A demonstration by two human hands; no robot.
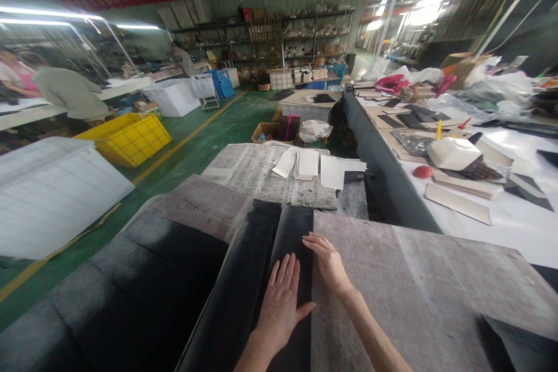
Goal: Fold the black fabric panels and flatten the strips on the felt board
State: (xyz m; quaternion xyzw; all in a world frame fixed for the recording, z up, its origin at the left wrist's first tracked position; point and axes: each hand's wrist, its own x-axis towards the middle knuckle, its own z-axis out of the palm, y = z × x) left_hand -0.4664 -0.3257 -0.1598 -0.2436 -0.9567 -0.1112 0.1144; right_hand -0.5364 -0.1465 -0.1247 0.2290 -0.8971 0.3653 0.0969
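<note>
A long black strip of sheet material [296, 224] lies lengthwise on a worn grey board [418, 279]. Flat on this strip rests my left hand [281, 299], its fingers stretched forward and the thumb out to the right. My right hand [326, 258] touches the strip's right edge with its fingertips, fingers extended, palm over the grey board. Beside the strip on the left runs a second black strip [248, 256], with a narrow dark gap between them. More black sheet [152, 279] covers the surface further left. Neither hand grasps anything.
White paper-like pieces [307, 164] lie on the board ahead. The right-hand workbench [527, 226] carries a white plastic container [453, 153], a red round object [422, 171] and cut pieces. A folded black piece [523, 343] sits lower right. White [56, 197] and yellow bins [126, 136] stand left; people work beyond.
</note>
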